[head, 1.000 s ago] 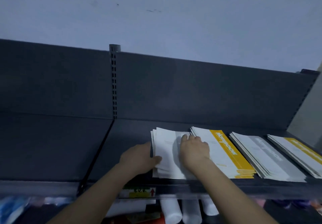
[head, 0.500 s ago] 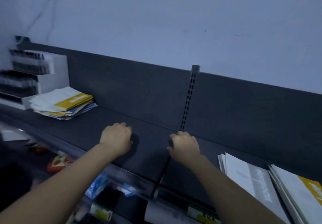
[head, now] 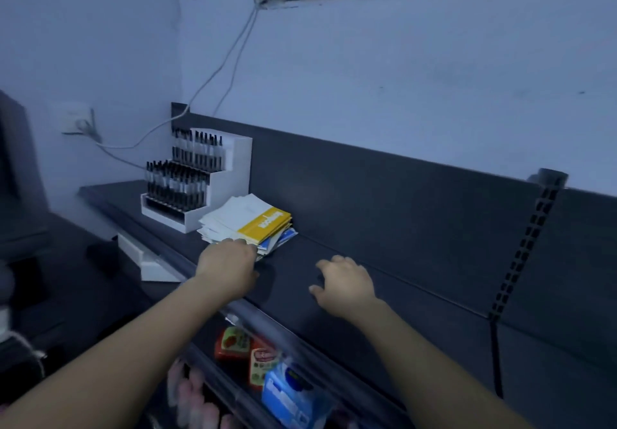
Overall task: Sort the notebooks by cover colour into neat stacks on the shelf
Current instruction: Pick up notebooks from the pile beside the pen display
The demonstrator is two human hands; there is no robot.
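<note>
Dark shelf (head: 417, 315) under a pale blue wall holds a loose, fanned pile of notebooks (head: 245, 220) just beside a white pen rack (head: 230, 175). Its top notebook's yellow band runs front to back. The left hand (head: 227, 268) touches the pile's near edge; I cannot tell its grip. The right hand (head: 345, 287) hovers loosely spread, holding nothing.

Dim bluish light, soft motion blur, wide-angle bending at edges.
</note>
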